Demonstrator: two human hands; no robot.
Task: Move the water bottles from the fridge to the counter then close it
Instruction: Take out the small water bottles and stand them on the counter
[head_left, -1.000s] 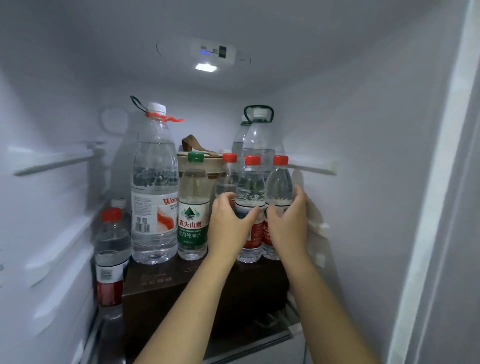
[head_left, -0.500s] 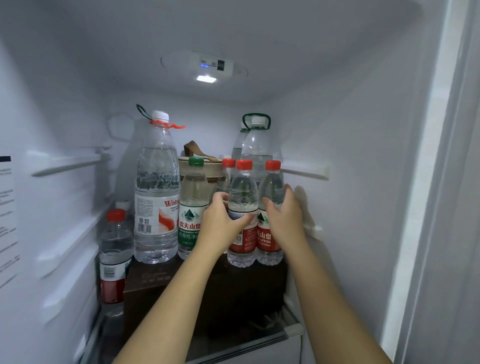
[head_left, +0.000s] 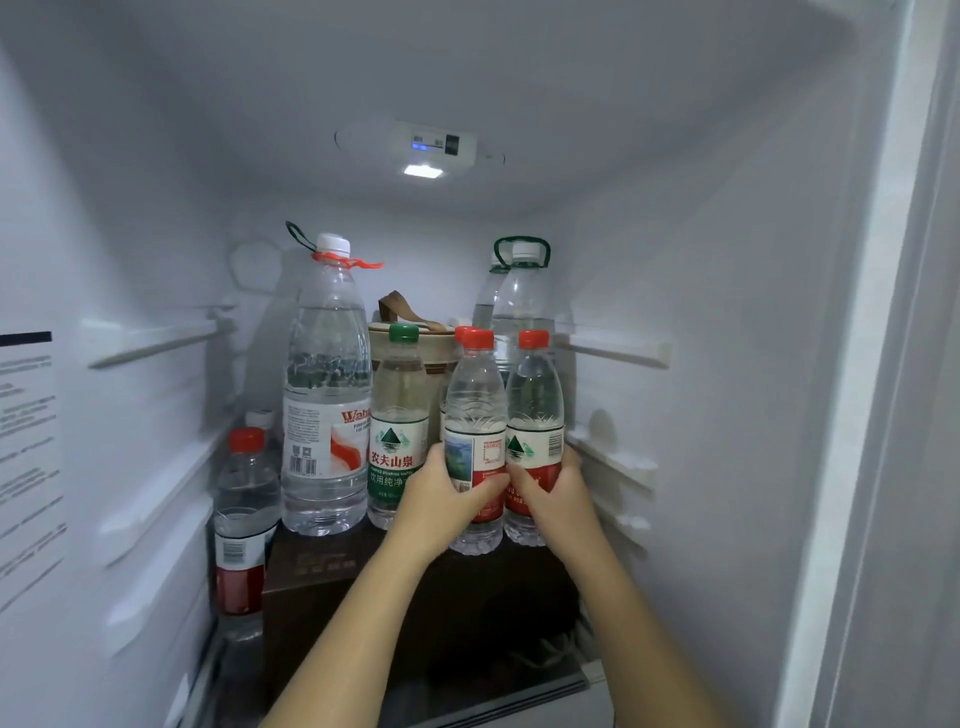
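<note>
Both hands have slipped lower on the two front bottles over the past second, and the pair now sits forward of its neighbours inside the open fridge (head_left: 727, 364). The left hand (head_left: 441, 501) is curled round the label of the left red-capped bottle (head_left: 475, 410), whose turned face shows a landscape picture and a panel of print too small to read. The right hand (head_left: 558, 493) is curled round the right red-capped bottle (head_left: 535, 410), which carries a green mountain logo above a red band. Both bottles are upright, side by side over a dark brown box (head_left: 353, 566); whether their bases rest on it cannot be told. Just to their left stands a green-capped bottle (head_left: 397, 415) labelled 农夫山泉 in red, with 饮用纯净 in white beneath. Beside that, a tall bottle (head_left: 327, 415) with a white cap and red ring reads "Wah" in red, next to a barcode. A beige container (head_left: 423, 358) with a brown strap and a green-handled bottle (head_left: 524, 312) stand at the rear. A low red-capped bottle (head_left: 244, 519) stands at the left wall, where a sticker (head_left: 26, 441) carries blurred text. A control panel (head_left: 436, 143) glows blue on the ceiling.
</note>
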